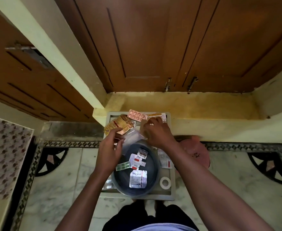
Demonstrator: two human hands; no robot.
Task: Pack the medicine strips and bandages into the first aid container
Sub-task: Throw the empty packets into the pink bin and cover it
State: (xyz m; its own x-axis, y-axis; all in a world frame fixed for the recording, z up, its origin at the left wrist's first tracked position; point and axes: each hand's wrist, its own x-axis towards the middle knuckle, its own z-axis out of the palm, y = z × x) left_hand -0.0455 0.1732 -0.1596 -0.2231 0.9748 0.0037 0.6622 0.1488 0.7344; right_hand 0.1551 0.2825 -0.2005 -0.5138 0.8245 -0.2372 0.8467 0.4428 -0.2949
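Single head-worn wide-angle view, looking steeply down from above, close over the small table, cupboard doors at 12 o'clock, marble floor below.

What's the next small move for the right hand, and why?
Probably close the right hand on the orange-striped strip at the tray's far edge and carry it to the round grey container: fingers already rest there, and several strips lie inside.
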